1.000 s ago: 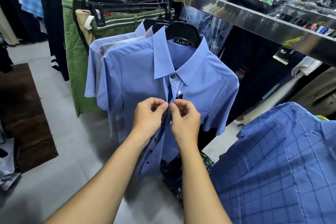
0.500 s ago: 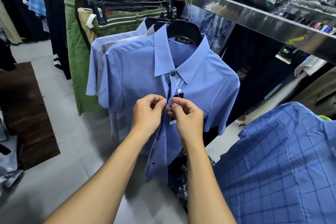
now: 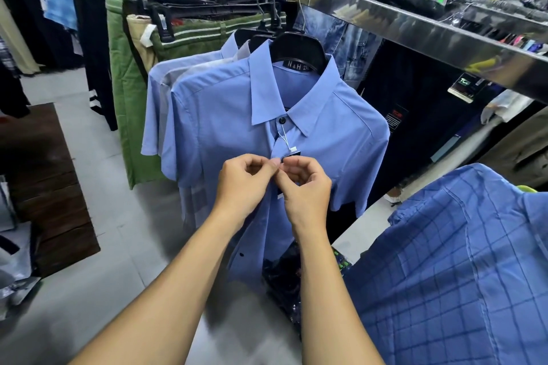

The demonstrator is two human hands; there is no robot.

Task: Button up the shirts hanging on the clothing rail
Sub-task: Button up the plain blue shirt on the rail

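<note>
At frame centre, left hand and right hand pinch the plain blue short-sleeved shirt's placket; the dangling black swing tag could snag the buttonhole.

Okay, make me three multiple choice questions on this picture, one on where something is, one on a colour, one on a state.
1. Where does the checked shirt lie?
A. lower right
B. upper left
C. behind the rail

2. What colour is the shirt being buttoned?
A. green
B. plain blue
C. white

3. How is its collar button?
A. missing
B. undone
C. fastened

Answers: 1 A, it fills the lower right corner. 2 B, both hands, left hand and right hand, pinch blue cloth. 3 C, the collar is closed at the dark button.
</note>
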